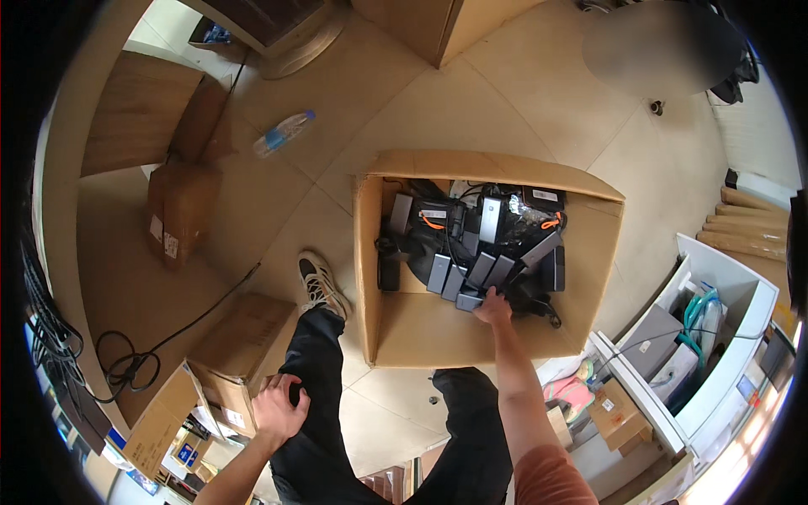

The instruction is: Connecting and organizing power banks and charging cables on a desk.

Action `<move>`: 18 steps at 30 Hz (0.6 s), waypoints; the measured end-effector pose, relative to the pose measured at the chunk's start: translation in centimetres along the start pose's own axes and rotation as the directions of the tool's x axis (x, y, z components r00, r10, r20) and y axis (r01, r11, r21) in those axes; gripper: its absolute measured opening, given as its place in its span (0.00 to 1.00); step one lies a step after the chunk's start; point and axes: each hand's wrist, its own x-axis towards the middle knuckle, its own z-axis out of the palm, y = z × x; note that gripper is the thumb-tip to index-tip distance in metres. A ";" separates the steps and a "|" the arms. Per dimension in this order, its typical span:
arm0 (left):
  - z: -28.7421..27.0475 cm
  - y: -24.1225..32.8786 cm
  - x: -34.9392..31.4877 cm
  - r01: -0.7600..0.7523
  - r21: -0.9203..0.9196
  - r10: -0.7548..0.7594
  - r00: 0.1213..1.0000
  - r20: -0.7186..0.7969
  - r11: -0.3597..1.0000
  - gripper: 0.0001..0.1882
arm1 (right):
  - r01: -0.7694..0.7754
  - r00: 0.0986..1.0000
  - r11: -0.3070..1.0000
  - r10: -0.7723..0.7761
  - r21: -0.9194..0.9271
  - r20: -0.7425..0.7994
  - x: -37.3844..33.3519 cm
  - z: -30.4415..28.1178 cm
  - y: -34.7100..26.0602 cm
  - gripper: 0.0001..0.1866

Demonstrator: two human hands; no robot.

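A large open cardboard box (471,341) stands on the floor between my feet, with dark electronics heaped inside. My right hand (494,308) reaches into it, fingers bent and closed at the end of a grey rectangular block (468,301); its fingertips are partly hidden. Similar slim grey blocks (482,270) lean in a row beside it. A lighter silver block (491,220) stands farther back among black cables. Out to the left, my left hand (281,407) rests at my bent knee. Its thumb and fingers are apart, with black trouser cloth showing between them.
A clear bottle with a blue cap (284,134) lies on the tiled floor. Cardboard boxes (244,337) stand at left, near a coiled black cable (130,366). On the right is an open white drawer (715,328) holding devices. A blurred round shape (661,46) is at the upper right.
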 end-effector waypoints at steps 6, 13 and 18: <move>-0.4 0.7 0.6 0.006 0.008 -0.006 1.000 -0.003 1.000 0.11 | 0.164 0.959 0.984 -0.176 -0.070 -0.223 -1.6 0.2 1.0 0.46; 0.0 1.7 0.3 0.036 0.017 -0.036 0.999 -0.017 0.999 0.11 | 0.233 0.901 0.927 -0.320 -0.295 -0.293 -9.2 -4.6 -0.6 0.38; 2.2 3.1 -1.3 -0.089 0.063 0.098 0.983 -0.158 0.994 0.14 | 0.328 0.858 0.944 -0.303 -0.010 -0.414 -21.2 -11.4 3.2 0.32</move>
